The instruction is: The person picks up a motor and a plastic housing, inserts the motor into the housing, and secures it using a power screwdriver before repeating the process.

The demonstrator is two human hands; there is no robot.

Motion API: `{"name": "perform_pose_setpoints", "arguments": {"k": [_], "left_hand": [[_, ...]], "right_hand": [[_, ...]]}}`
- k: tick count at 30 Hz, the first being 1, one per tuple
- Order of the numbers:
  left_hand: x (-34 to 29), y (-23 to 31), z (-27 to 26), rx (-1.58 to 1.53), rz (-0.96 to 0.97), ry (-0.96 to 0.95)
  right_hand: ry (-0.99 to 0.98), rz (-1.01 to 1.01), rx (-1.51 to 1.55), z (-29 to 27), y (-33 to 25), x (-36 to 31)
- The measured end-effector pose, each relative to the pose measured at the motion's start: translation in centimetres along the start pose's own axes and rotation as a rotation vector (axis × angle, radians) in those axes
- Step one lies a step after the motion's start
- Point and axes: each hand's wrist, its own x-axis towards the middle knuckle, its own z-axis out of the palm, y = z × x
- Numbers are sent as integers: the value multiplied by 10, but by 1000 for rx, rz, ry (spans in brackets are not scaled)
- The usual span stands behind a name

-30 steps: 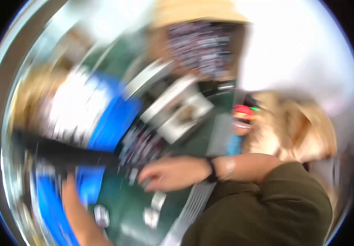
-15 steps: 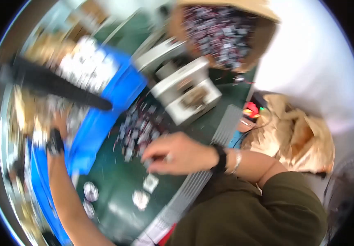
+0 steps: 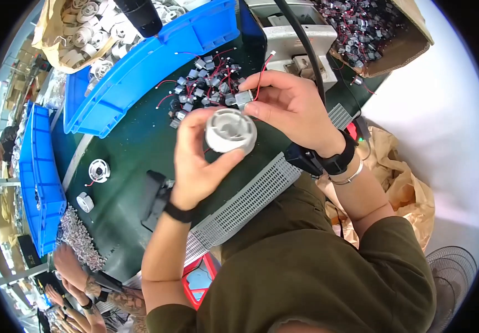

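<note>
A white round plastic housing [image 3: 229,132] is gripped between the thumb and fingers of my left hand [image 3: 192,158], its open ribbed face turned up. My right hand [image 3: 292,105] pinches a small silvery motor [image 3: 244,99] just above the housing's far right rim. A thin red wire [image 3: 262,72] rises from this motor to a small white plug. Whether the motor touches the housing I cannot tell. Just beyond both hands lies a heap of small motors [image 3: 200,89] with red and dark wires.
Blue bins [image 3: 161,64] with white housings stand at the far left. A grey-white machine [image 3: 300,41] and a cardboard box [image 3: 400,55] of motors are behind. Two white round parts [image 3: 99,170] lie left on the green table [image 3: 123,222]. Screws [image 3: 81,236] and another person's hand [image 3: 68,263] are lower left.
My left hand has come from the blue bin to the middle and now holds a white housing. My right hand has moved up and right, holding a motor. The view has turned.
</note>
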Motion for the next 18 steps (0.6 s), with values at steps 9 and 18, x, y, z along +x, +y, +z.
{"name": "perform_pose_setpoints", "arguments": {"k": [9, 18], "left_hand": [[-7, -23, 15, 418, 124, 57], [1, -2, 3, 605, 202, 45]], "right_hand": [[-80, 8, -245, -1, 10, -7], [-359, -374, -839, 6, -3, 15]]}}
